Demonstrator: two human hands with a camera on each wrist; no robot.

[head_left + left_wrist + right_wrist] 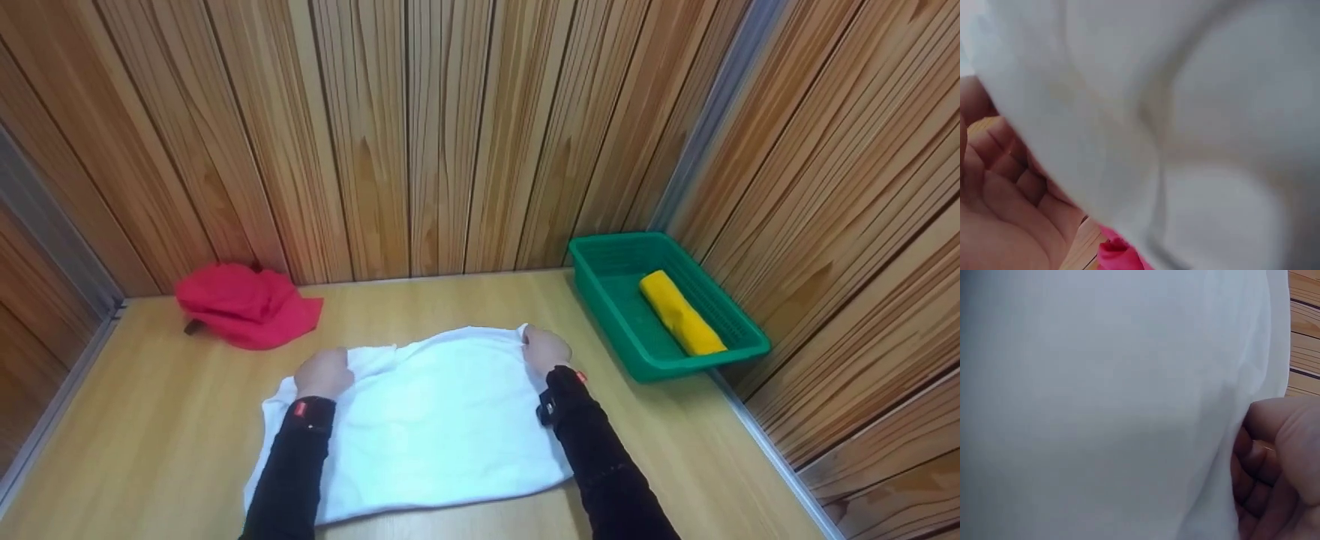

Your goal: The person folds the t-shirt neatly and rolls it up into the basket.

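A white cloth (442, 427) is spread in front of me, roughly rectangular, with a slightly bunched far edge. My left hand (324, 373) grips it near its far left corner. In the left wrist view, the curled fingers (1019, 169) go behind the cloth's edge, and the fabric hides their tips. At the far right corner, my right hand (546, 351) pinches the edge between thumb and curled fingers. The right wrist view shows the fabric (1117, 405) drawn into folds at that pinch.
A red cap (247, 304) lies at the back left of the wooden table (172, 435). The green basket (611, 322) at the back right holds a rolled yellow cloth (682, 313). Wood-panelled walls (442, 150) enclose the back and sides.
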